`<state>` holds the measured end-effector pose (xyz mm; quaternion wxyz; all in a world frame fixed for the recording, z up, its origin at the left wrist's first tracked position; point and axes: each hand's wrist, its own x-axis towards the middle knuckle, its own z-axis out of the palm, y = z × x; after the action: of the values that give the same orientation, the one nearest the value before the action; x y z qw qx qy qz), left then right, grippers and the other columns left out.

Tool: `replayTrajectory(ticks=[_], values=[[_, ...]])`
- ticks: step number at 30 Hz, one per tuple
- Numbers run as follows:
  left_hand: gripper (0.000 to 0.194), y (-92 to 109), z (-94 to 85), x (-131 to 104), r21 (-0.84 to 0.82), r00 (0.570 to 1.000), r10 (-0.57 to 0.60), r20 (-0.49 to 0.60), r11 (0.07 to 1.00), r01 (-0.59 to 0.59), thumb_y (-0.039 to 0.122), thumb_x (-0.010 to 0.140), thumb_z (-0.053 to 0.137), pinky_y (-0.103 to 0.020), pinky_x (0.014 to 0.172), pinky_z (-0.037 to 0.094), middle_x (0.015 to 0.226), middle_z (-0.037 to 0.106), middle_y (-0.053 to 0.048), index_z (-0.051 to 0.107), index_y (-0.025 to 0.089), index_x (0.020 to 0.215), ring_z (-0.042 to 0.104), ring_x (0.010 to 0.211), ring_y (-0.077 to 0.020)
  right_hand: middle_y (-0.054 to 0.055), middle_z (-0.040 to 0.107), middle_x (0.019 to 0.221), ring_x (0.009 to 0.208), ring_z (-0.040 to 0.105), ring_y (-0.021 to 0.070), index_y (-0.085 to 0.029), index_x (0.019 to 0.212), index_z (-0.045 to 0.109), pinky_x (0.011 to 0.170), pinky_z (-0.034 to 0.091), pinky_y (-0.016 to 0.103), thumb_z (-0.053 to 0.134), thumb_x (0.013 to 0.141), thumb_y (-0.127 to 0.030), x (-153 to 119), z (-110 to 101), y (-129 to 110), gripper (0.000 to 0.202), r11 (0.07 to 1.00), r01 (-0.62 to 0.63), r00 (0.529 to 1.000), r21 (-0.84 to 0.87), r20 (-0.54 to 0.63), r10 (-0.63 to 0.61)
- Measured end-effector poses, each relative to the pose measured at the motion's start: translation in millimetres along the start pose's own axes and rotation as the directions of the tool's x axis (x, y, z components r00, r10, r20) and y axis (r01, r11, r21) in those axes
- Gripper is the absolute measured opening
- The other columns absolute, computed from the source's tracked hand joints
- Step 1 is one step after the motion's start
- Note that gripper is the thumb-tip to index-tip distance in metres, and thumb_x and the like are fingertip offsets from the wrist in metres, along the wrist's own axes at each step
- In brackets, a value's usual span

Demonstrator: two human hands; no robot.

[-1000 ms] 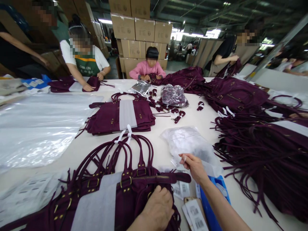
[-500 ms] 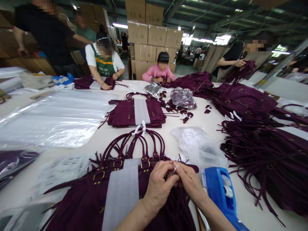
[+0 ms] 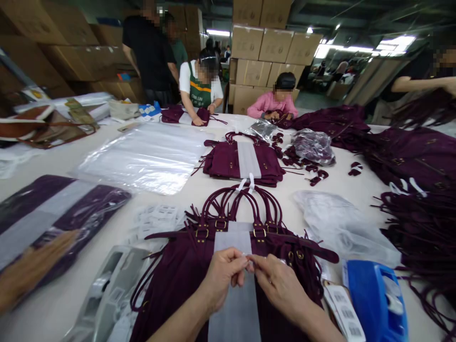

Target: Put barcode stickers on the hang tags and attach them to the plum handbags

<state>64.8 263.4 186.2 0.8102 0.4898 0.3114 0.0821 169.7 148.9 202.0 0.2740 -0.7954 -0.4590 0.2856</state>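
Over a dark purple handbag [image 3: 188, 280] with looped handles and brass rings, my left hand [image 3: 224, 275] and my right hand [image 3: 278, 280] meet at the fingertips. Both hands are pinched closed; what they hold, if anything, is too small to make out. Beneath them a pale grey wrapping strip [image 3: 233, 297] runs down the middle of the bag. White ties [image 3: 245, 183] circle the handles. Right of the bag are white barcode tags [image 3: 344, 311] and a blue tape dispenser [image 3: 375, 297].
Another person's hand [image 3: 39, 266] rests on a plastic-wrapped purple bag [image 3: 103, 204] at left. Clear plastic sheets [image 3: 142, 156], a folded purple bag [image 3: 221, 161], a grey dispenser [image 3: 117, 285] and a purple bag pile [image 3: 420, 152] surround my work. People work across the table.
The view has swung left. My hands have moved from the bag's right side to over the grey strip, still fingertip to fingertip. Another person's hand has appeared at left.
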Motion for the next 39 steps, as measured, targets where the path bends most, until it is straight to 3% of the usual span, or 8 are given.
replayTrajectory(ticks=[2,5,10,16,21,25,29,39], values=[[0.027,-6.2,-15.0,-5.7,0.003,0.999,-0.027,-0.019,1.0,0.027,0.039,0.063,0.063,-0.019,0.037,0.018,0.058,0.062,-0.003,0.057,0.013,0.064,0.039,0.034,-0.0047,0.007,0.06,0.092,0.088,0.053,0.0223,-0.021,0.114,0.057,0.08,0.039,0.037,0.045,0.07,-0.015,1.6,16.8,-6.5,0.046,0.999,0.042,0.998,-0.015,-0.055,-0.042],[0.028,-12.2,-37.4,-11.3,0.14,0.996,-0.001,-0.086,0.99,0.013,0.041,0.065,0.059,-0.019,0.037,0.021,0.052,0.058,0.0,0.056,0.014,0.067,0.039,0.034,-0.0062,0.006,0.062,0.09,0.088,0.055,0.0202,-0.019,0.129,0.041,0.081,0.04,0.035,0.048,0.068,-0.018,10.1,46.2,-15.1,0.062,0.96,-0.015,0.999,0.278,0.053,0.001],[0.018,-5.0,-77.8,-4.8,0.57,0.972,0.153,-0.177,0.822,-0.025,0.029,0.072,0.049,-0.022,0.046,0.036,0.046,0.047,0.005,0.055,0.015,0.064,0.045,0.044,-0.0101,-0.008,0.031,0.047,0.042,0.032,0.0092,-0.016,0.078,0.059,0.043,0.029,0.022,0.045,0.077,-0.049,44.2,80.1,-25.1,0.036,0.762,-0.222,0.975,0.608,0.139,0.173],[0.012,18.1,-125.1,43.3,0.799,0.923,0.277,-0.265,0.599,0.05,0.009,0.074,0.048,-0.038,0.088,0.037,0.084,0.059,-0.005,0.058,0.015,0.07,0.052,0.093,-0.0202,-0.005,0.037,0.048,0.05,0.036,0.0119,-0.02,0.054,0.05,0.05,0.031,0.024,0.047,0.069,-0.054,97.7,86.0,-29.7,0.037,0.886,-0.128,0.977,0.445,-0.097,0.189],[0.011,21.6,-145.8,79.1,0.872,0.964,0.154,-0.216,0.474,0.12,0.023,0.081,0.057,-0.042,0.086,0.041,0.089,0.061,-0.004,0.059,0.013,0.077,0.055,0.092,-0.019,-0.004,0.044,0.047,0.051,0.042,0.0137,-0.021,0.054,0.052,0.052,0.033,0.025,0.046,0.07,-0.049,122.9,99.6,-30.4,0.032,0.938,-0.171,0.961,0.301,-0.158,0.226],[0.007,21.6,-150.5,78.5,0.874,0.987,0.132,-0.087,0.485,0.013,0.012,0.078,0.057,-0.04,0.088,0.04,0.09,0.062,-0.003,0.062,0.013,0.08,0.055,0.095,-0.0186,-0.002,0.051,0.049,0.05,0.046,0.0144,-0.021,0.056,0.055,0.05,0.032,0.024,0.047,0.074,-0.042,125.2,109.0,-33.0,0.028,0.963,-0.222,0.952,0.156,-0.178,0.248],[0.036,22.1,-152.3,72.1,0.817,0.986,0.15,0.065,0.56,-0.139,-0.005,0.063,0.046,-0.026,0.082,0.042,0.083,0.063,-0.001,0.069,0.016,0.082,0.056,0.086,-0.0152,0.001,0.056,0.053,0.052,0.05,0.0171,-0.022,0.058,0.055,0.051,0.03,0.026,0.048,0.076,-0.037,123.7,111.2,-38.7,0.024,0.958,-0.287,0.936,0.006,-0.211,0.282],[0.033,15.5,-166.9,84.1,0.642,0.964,0.119,0.236,0.726,-0.247,0.004,0.064,0.046,-0.018,0.058,0.044,0.069,0.055,0.002,0.071,0.017,0.082,0.053,0.059,-0.01,0.007,0.065,0.06,0.056,0.058,0.0206,-0.024,0.058,0.057,0.049,0.029,0.028,0.048,0.079,-0.038,130.0,116.5,-49.9,0.028,0.891,-0.414,0.896,-0.186,-0.256,0.363]])
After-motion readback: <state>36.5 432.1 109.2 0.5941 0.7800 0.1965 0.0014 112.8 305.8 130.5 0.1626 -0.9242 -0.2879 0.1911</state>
